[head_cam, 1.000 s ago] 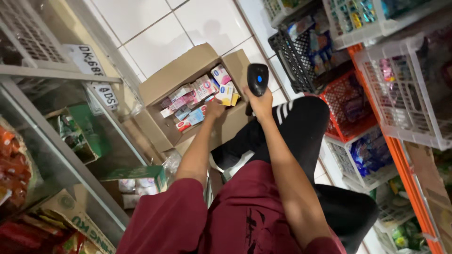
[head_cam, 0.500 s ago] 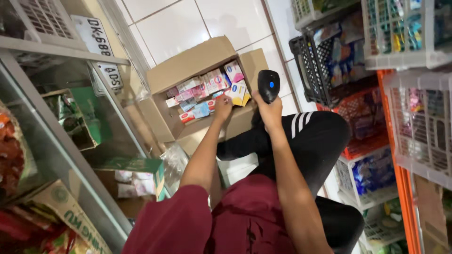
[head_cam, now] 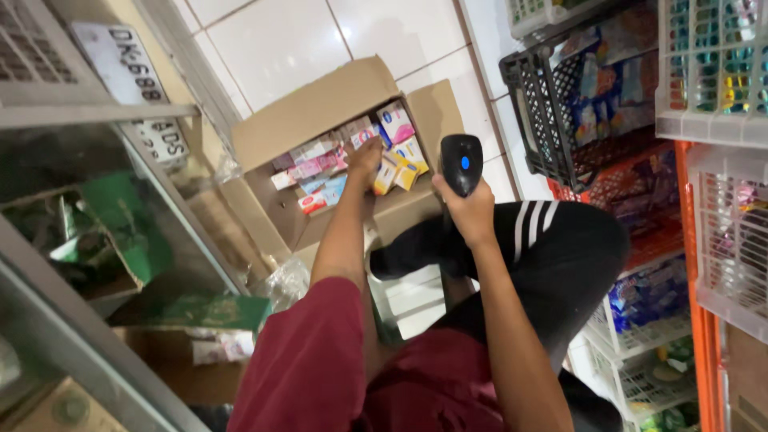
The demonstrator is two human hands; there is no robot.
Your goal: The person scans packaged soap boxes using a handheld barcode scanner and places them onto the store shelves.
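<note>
An open cardboard box (head_cam: pixel 320 108) sits on the white tiled floor, filled with several small pink, blue and yellow packages (head_cam: pixel 320 160). My left hand (head_cam: pixel 366 160) reaches down into the box and rests on the packages near a yellow one (head_cam: pixel 408 152); whether it grips one is hidden. My right hand (head_cam: pixel 472 212) holds a black handheld scanner (head_cam: pixel 462 162) with a blue button, pointed toward the box. My knee in black trousers with white stripes (head_cam: pixel 552 240) is bent just right of the box.
A glass display case with a metal frame (head_cam: pixel 96 264) stands on the left, with green boxes inside. Stacked black (head_cam: pixel 560 104), orange and white plastic crates (head_cam: pixel 720 80) of packaged goods fill the right side. White floor tiles (head_cam: pixel 280 40) lie beyond the box.
The view has shifted, so the box and both hands sit further right and lower. My left hand stays in the box and my right hand keeps the scanner raised.
</note>
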